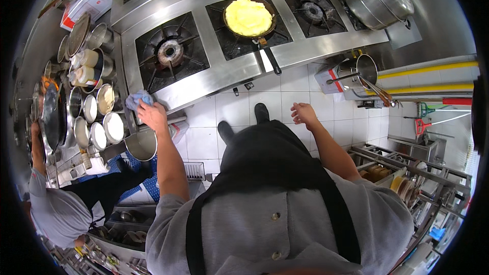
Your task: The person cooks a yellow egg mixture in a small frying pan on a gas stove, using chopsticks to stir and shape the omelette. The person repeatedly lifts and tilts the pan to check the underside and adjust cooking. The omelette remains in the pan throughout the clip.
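Observation:
My left hand [153,115] is at the left front corner of the stove, its fingers closed on the edge of a crumpled blue-grey cloth [136,99]. My right hand [304,114] hangs in the air over the floor in front of the stove, holding nothing, its fingers loosely bent and apart. On the middle burner sits a black frying pan [271,11] with its handle pointing toward me. A thick yellow round of egg-like food [248,17] fills most of it. Neither hand touches the pan.
Bare burners [170,52] [314,12] flank the pan. A large steel pot [379,0] stands at right. Metal containers [113,127] and squeeze bottles crowd the left counter. A utensil pot [367,66] stands right. A co-worker [66,209] works at far left. A steel pot [141,145] sits below my left hand.

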Available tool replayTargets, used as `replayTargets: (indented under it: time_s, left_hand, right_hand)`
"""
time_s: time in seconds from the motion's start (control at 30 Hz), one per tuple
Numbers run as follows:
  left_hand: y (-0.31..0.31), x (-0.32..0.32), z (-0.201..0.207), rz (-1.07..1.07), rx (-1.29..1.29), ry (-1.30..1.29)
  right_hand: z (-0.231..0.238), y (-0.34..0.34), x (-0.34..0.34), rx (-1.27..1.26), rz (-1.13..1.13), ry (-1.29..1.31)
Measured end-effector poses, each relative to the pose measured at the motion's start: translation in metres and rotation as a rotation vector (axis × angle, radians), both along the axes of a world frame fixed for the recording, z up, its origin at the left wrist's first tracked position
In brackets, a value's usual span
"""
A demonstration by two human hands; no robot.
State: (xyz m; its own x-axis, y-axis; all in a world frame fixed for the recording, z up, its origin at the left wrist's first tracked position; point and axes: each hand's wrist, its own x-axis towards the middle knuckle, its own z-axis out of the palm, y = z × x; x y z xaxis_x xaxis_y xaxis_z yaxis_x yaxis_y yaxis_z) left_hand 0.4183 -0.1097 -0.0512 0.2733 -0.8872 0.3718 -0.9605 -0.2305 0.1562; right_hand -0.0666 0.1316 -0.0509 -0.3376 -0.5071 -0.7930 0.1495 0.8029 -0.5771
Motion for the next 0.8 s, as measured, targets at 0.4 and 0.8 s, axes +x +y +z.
replayTargets:
  time_s: [0.4,0.8]
  left_hand:
    - [0.060,-0.189,-0.027,-0.226,-0.072,0.069]
    - [0.042,-0.229,-0.038,-0.204,0.136,-0.037]
  right_hand:
    - [-0.054,0.089,-0.209,0.127,0.639,0.611]
    - [-0.160,0.181,-0.580,0.254,-1.229,0.743]
